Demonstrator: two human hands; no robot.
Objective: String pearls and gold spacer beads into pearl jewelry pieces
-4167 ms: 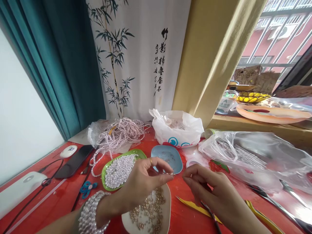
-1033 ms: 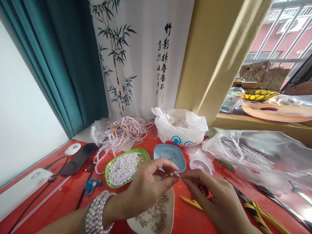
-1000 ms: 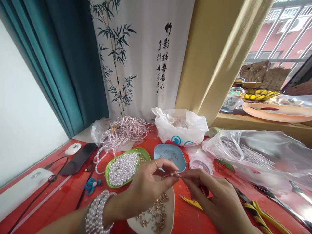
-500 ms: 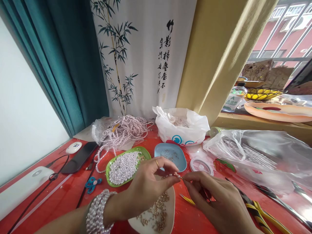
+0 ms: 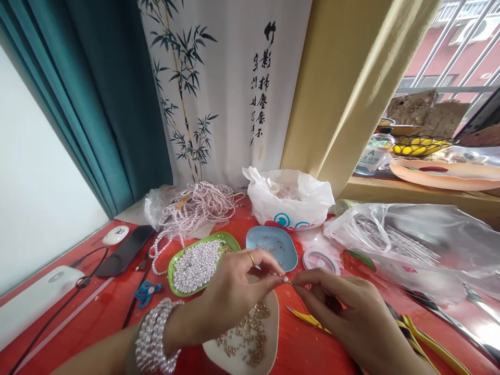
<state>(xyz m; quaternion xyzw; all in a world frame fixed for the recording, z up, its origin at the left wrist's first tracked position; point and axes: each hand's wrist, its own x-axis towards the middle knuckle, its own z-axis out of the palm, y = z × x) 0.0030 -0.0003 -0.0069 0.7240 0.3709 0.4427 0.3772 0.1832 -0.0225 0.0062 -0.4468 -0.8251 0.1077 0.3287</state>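
Note:
My left hand [image 5: 230, 284] pinches a small beaded piece between thumb and forefinger, and a white pearl bead [image 5: 286, 279] shows at the fingertips. Facing it, my right hand [image 5: 347, 307] has thumb and forefinger closed at the other side of that bead; what they grip is too small to make out. Several strands of pearls form a bracelet [image 5: 156, 333] around my left wrist. Below my left hand lies a white dish [image 5: 272, 333] with gold beads [image 5: 253, 333]. A green tray [image 5: 172, 284] full of white pearl beads [image 5: 195, 268] is partly behind that hand.
Behind the hands sit a blue dish [image 5: 289, 252] with small metal bits and a spool [image 5: 322, 260]. Pearl strands [image 5: 199, 208] and a white bag [image 5: 291, 208] stand farther back. Yellow tweezers [image 5: 304, 316], yellow-handled pliers [image 5: 422, 341] and a clear plastic bag [image 5: 414, 239] are at right.
The view has shifted slightly. The white bead shows more clearly between the fingertips, and more of the yellow tweezers is visible beside my right hand. Both hands keep their pinch.

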